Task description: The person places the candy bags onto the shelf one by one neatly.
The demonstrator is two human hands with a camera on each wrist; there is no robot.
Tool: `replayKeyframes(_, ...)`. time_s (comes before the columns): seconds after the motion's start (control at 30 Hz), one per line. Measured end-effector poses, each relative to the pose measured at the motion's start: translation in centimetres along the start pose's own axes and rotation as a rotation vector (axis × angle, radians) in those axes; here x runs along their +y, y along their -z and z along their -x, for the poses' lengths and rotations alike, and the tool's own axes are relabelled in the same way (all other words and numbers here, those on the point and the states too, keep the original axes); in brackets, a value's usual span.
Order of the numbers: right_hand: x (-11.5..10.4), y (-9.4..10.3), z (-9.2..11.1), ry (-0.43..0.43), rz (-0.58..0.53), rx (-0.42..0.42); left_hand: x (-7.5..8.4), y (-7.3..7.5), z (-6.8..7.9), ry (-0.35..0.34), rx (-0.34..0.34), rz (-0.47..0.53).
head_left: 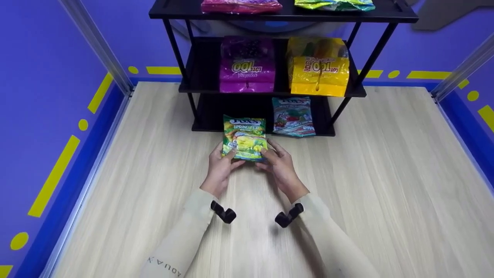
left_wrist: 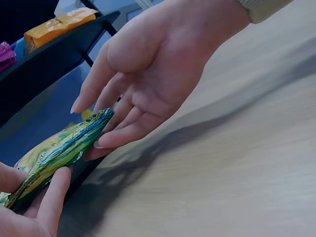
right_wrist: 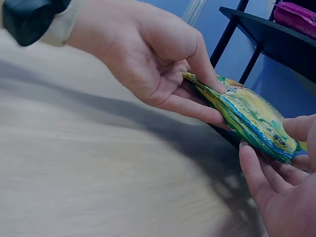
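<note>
Both hands hold a green and yellow Fox's Spring Tea candy bag (head_left: 244,137) in front of the shelf's lowest tier. My left hand (head_left: 220,166) grips its left corner, thumb on top and fingers beneath. On the opposite corner my right hand (head_left: 281,164) has its thumb above and fingers under the bag. Seen from the left wrist, the bag (left_wrist: 59,148) lies tilted between the right hand (left_wrist: 153,74) and the left hand (left_wrist: 34,212). The right wrist view shows the left hand (right_wrist: 148,59) pinching one end of the bag (right_wrist: 247,111), the right hand (right_wrist: 286,197) at the other.
A black tiered shelf (head_left: 202,65) stands at the back. Its middle tier bears a purple bag (head_left: 247,77) and a yellow bag (head_left: 322,77). A teal Fox's bag (head_left: 294,117) sits on the lowest tier, at right. Pink (head_left: 241,5) and green (head_left: 334,4) bags lie on top.
</note>
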State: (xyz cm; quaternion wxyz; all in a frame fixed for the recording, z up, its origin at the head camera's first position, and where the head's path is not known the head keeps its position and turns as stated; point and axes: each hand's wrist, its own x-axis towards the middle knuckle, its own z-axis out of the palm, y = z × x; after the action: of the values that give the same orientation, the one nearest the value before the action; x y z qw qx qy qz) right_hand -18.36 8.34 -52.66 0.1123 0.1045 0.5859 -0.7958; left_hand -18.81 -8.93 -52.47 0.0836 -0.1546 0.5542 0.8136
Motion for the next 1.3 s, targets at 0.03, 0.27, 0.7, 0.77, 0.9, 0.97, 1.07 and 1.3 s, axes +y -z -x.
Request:
replayKeyframes(0.03,0.0,0.0,0.0,0.0,0.014,-0.006,0.0,0.0,-0.2,0.0,0.002,0.001)
replayKeyframes(0.27,0.6,0.1,0.3,-0.019,0.039,-0.027,-0.1,0.2,-1.4,0.012,0.027,0.014)
replayKeyframes(0.7,0.7,-0.1,0.7,0.0,0.077,-0.012,-0.6,0.2,-1.6,0.073,0.093,0.07)
replayKeyframes(0.77,0.8,0.0,0.7,-0.008,0.094,-0.005,-0.6,0.0,-1.1,0.079,0.098,0.077)
replayKeyframes(0.9,0.8,0.2,1.0,-0.012,0.105,0.0,-0.8,-0.5,0.2,0.076,0.114,0.097)
replayKeyframes(0.97,0.6,0.3,1.3,-0.009,0.092,0.002,-1.0,-0.7,0.8,0.067,0.125,0.101)
replayKeyframes(1.07,0.4,0.4,1.6,-0.009,0.09,0.001,-1.1,-0.8,1.7,0.047,0.144,0.102)
replayKeyframes(1.3,0.7,0.4,1.9,0.005,0.059,-0.028,-1.3,-0.9,3.4,-0.002,0.157,0.108)
